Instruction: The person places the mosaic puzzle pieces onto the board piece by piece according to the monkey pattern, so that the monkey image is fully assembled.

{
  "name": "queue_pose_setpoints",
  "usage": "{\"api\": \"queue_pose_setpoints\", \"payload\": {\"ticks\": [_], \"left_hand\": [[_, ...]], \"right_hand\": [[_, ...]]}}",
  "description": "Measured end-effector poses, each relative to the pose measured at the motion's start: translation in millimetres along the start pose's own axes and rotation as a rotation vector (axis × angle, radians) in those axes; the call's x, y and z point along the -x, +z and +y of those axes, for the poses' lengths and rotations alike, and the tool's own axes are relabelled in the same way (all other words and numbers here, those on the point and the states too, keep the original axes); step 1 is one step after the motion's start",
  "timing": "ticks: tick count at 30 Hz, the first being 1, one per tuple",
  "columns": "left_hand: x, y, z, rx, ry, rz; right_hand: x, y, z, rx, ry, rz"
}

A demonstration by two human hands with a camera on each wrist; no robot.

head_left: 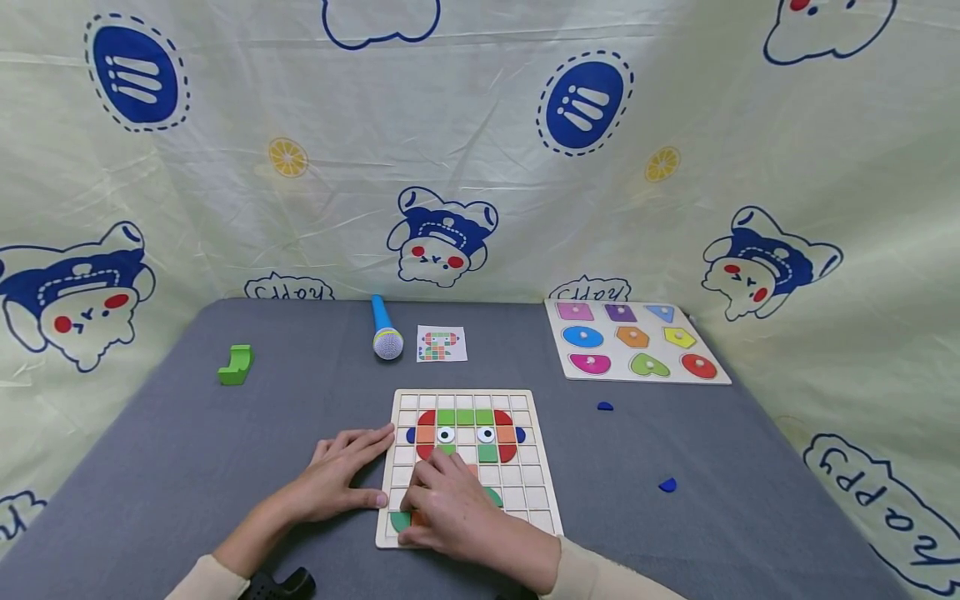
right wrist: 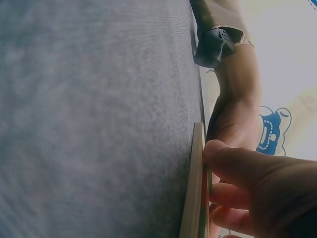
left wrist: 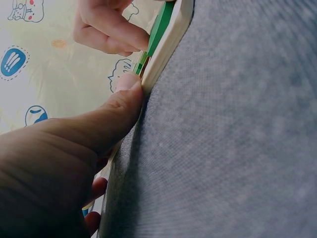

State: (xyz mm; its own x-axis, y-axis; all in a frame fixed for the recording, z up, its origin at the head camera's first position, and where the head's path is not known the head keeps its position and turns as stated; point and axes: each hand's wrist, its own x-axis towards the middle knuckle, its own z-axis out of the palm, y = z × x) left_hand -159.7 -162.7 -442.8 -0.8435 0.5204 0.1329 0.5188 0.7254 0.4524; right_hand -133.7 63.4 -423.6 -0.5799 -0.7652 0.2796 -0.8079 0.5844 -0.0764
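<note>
A wooden grid board (head_left: 543, 492) lies on the table, bearing flat red, orange, green and blue tiles and two round eye tiles (head_left: 486, 434). My left hand (head_left: 333, 475) rests along its left edge, fingers stretched out and thumb tip touching the rim; the left wrist view shows this thumb (left wrist: 116, 106) against the board's side. Over the lower left of the board, my right hand (head_left: 457, 508) has thumb and curled fingers around an orange tile (head_left: 419, 518), partly hidden beneath them. Beside that tile lies a green rounded tile (head_left: 400, 522). The right hand covers several middle squares.
Behind the board are a toy microphone (head_left: 386, 337) and a small pattern card (head_left: 442, 343). A shape puzzle board (head_left: 645, 342) lies at the back right, a green block (head_left: 236, 365) at the left. Two blue half-round tiles (head_left: 667, 485) (head_left: 605, 407) lie right of the board.
</note>
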Motion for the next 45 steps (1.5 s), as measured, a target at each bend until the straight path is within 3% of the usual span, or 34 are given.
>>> {"api": "queue_pose_setpoints", "payload": {"ticks": [11, 23, 35, 45], "left_hand": [[-1.0, -0.1, 0.4, 0.008, -0.007, -0.001], [-1.1, -1.3, 1.1, 0.016, -0.03, -0.023], [0.2, -2.2, 1.9, 0.021, -0.025, -0.023], [0.5, -2.4, 1.0, 0.035, -0.017, -0.019]], "right_hand": [[4, 2.8, 1, 0.019, -0.014, 0.085], [1, 4.0, 0, -0.028, 0.024, 0.032], [2, -0.2, -1, -0.028, 0.043, 0.056], [19, -27.5, 25, -0.071, 0.195, 0.062]]}}
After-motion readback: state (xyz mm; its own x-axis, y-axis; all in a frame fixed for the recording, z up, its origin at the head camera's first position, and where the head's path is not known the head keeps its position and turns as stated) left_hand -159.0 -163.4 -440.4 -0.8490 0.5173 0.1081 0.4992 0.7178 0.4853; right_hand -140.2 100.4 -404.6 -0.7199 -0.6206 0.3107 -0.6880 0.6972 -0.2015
